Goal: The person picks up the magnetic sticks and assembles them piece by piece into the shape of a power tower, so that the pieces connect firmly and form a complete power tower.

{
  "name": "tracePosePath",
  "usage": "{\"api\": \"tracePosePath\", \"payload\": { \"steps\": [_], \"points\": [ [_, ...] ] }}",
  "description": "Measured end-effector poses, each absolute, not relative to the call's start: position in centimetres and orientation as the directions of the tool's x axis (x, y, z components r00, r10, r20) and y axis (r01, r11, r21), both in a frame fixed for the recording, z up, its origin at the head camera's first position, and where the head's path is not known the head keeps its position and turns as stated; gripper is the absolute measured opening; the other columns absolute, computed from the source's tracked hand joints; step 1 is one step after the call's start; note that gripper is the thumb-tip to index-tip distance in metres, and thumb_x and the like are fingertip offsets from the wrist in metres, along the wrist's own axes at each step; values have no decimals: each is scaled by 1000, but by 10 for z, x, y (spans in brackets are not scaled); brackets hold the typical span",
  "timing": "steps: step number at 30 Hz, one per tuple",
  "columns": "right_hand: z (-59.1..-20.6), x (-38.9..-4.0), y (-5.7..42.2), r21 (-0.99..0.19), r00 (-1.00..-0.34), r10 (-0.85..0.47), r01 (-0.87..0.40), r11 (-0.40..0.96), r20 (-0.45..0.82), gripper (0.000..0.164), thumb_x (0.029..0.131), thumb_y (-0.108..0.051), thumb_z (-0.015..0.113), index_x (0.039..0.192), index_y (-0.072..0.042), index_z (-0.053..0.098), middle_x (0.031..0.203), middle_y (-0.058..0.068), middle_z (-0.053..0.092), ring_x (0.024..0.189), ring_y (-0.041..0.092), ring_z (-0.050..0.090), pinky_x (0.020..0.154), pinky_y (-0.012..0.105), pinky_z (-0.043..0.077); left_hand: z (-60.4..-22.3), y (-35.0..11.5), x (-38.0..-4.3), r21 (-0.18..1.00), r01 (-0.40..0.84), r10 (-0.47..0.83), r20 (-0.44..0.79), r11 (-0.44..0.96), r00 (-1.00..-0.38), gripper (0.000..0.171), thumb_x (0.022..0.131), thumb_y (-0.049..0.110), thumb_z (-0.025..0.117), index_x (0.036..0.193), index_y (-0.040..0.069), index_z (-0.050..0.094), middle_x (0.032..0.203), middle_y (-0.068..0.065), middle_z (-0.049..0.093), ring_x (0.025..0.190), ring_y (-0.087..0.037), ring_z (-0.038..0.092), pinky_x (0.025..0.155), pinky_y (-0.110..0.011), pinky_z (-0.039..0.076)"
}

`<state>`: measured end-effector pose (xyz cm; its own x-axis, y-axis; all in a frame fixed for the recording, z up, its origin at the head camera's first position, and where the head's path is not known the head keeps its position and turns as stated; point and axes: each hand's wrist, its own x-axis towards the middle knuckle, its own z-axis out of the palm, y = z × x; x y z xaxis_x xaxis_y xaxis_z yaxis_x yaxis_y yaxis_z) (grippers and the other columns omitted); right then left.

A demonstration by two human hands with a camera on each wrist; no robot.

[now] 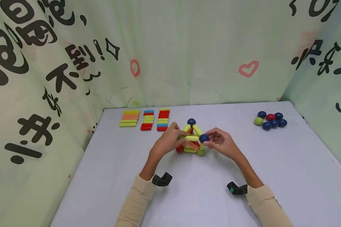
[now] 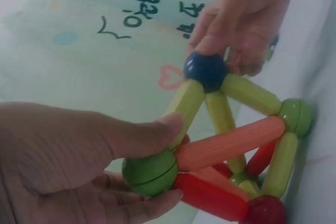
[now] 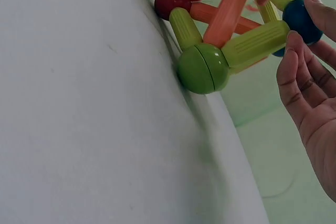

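A frame of magnetic rods and balls (image 1: 190, 150) stands on the table between both hands. In the left wrist view, my left hand (image 1: 168, 141) pinches a green ball (image 2: 150, 173) at one corner, its thumb close to a yellow-green rod (image 2: 187, 108). My right hand (image 1: 223, 143) holds a dark blue ball (image 1: 204, 138) at the right corner between thumb and fingers. Yellow-green rods meet at that ball. A second blue ball (image 1: 191, 122) tops the far side. Lower down are a red ball (image 2: 264, 211), another green ball (image 3: 203, 68) and an orange rod (image 2: 231, 144).
Three stacks of coloured rods, a yellow and orange one (image 1: 129, 118), a middle one (image 1: 147, 119) and a right one (image 1: 163, 119), lie at the back left. Several loose balls (image 1: 274, 123), mostly blue, sit at the back right. A printed curtain (image 1: 164, 63) hangs behind the table (image 1: 116, 176).
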<state>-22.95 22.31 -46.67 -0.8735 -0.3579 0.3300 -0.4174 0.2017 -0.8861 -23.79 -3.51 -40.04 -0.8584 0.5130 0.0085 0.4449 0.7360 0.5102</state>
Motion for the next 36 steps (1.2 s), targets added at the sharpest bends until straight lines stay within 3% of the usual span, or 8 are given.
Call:
{"api": "tracePosePath", "payload": {
  "steps": [6,11,14,17,20,24,31,36],
  "points": [
    [-466,-229,220,-889,-870,-381,-409,207,312,33,84,3,72,112,6,54,94,17,58,77,8,61,68,20,56,-399,-36,-238,515,436,510,-3,738,-860,36,93,36,66,124,18,69,110,-9,50,97,-16,50,69,-20,49],
    [-471,-231,223,-824,-892,-409,-375,425,195,42,82,-12,79,114,-3,53,89,9,61,76,8,57,64,20,49,-406,-55,-253,675,386,479,54,629,-876,37,98,39,56,127,15,62,119,-10,56,103,-23,60,81,-32,55],
    [-477,-232,218,-736,-888,-444,-379,562,118,43,81,-26,80,111,-8,54,86,3,63,77,8,57,64,22,48,-419,-74,-267,721,294,326,99,627,-940,30,101,31,54,122,11,61,112,-11,62,96,-25,65,80,-35,56],
    [-481,-231,210,-667,-885,-461,-384,639,68,42,82,-33,79,106,-7,56,84,2,63,76,11,56,65,25,49,-439,-95,-278,674,170,130,111,719,-985,23,98,21,59,116,7,63,105,-13,64,94,-25,62,78,-36,56],
    [-483,-228,203,-624,-897,-439,-368,690,45,41,82,-33,78,105,-6,58,82,1,62,75,12,55,66,26,48,-459,-112,-286,593,20,-47,98,805,-994,23,93,14,65,115,7,66,111,-16,58,105,-28,55,82,-39,55],
    [-482,-225,200,-618,-909,-414,-347,706,37,40,82,-32,79,105,-5,59,81,1,61,75,13,53,66,27,47,-478,-126,-290,541,-82,-176,125,837,-976,28,90,10,69,118,7,66,122,-19,49,115,-34,47,88,-46,52],
    [-478,-223,199,-652,-912,-409,-330,683,34,40,82,-29,79,107,-4,60,79,2,60,73,15,51,63,26,45,-488,-131,-295,531,-10,-149,219,847,-964,26,87,9,72,112,6,65,120,-17,52,113,-33,50,85,-43,54],
    [-478,-225,203,-655,-910,-414,-333,679,33,40,82,-27,79,107,-3,59,80,3,60,74,15,51,63,26,45,-488,-127,-298,432,8,-102,232,902,-967,36,86,16,75,118,8,61,121,-16,53,113,-32,53,89,-43,55]
  ]
}}
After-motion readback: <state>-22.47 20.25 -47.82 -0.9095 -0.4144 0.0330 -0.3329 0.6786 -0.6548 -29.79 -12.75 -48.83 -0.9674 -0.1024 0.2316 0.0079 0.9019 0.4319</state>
